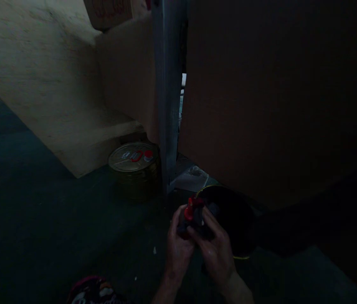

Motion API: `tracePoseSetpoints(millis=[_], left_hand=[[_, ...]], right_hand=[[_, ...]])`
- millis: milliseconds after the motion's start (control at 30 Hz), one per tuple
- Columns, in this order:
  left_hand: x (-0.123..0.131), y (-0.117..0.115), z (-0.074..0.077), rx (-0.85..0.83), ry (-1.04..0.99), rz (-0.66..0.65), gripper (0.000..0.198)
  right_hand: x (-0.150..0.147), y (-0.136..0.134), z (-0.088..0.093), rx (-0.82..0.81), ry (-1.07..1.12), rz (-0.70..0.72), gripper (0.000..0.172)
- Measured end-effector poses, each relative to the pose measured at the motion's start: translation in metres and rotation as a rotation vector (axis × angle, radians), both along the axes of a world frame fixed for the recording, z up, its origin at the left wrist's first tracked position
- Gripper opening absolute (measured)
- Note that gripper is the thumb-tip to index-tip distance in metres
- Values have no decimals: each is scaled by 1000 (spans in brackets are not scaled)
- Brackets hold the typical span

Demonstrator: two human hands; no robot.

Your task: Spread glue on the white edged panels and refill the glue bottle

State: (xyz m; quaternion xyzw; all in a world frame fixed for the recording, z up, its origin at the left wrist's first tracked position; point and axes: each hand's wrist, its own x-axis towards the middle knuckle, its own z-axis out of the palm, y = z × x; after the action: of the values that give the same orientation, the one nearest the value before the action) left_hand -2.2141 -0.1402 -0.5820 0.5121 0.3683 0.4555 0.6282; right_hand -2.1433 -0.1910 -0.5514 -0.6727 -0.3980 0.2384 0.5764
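Both hands are closed around a small dark object with bright red parts [189, 212], held low in front of me. My left hand [178, 249] wraps its left side. From the right, my right hand [216, 247] grips it, with the thumb lying across the near side. Dim light and the fingers hide much of the object, so its exact kind is unclear. Just beyond and to the right of the hands is a dark round container, whose thin yellow rim [204, 188] shows in part.
A metal drum [130, 162] with a red cap and handle stands left of a grey metal post [167, 97]. Pale wooden panels [45, 84] rise at the left, a large brown panel [260, 97] at the right. Patterned fabric [94, 291] shows at the bottom edge, over the dark green floor [54, 223].
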Motion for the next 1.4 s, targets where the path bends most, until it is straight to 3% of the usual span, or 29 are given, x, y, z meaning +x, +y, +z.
tracePoseSetpoints(millis=[200,500,600,667,767,900,1000,1133,1267,1400], left_hand=[[-13,-3,0,-39,-5,-128,67],[-22,3,0,-105,-54,-190,77],[-19,5,1,-133,-69,-140,76],[-18,8,3,-144,-64,-69,72],[-20,13,5,-206,-104,40,72],[-24,11,7,-275,-220,17,75],[-27,8,5,-201,-257,-19,67],[-28,5,3,-109,-270,-42,65],[-28,2,11,-132,-221,-61,71],[-30,-2,22,-119,-206,28,72]], right_hand=[[8,0,14,70,170,-41,18],[25,7,14,-32,373,-101,27],[18,2,12,27,176,-116,22],[10,-3,8,120,-51,-5,19],[1,-7,1,257,-342,151,30],[6,-8,-5,346,-589,131,30],[10,-8,-8,358,-610,96,25],[9,-8,-14,366,-610,66,29],[4,-10,-16,319,-628,62,40],[-13,-12,-12,307,-560,86,53]])
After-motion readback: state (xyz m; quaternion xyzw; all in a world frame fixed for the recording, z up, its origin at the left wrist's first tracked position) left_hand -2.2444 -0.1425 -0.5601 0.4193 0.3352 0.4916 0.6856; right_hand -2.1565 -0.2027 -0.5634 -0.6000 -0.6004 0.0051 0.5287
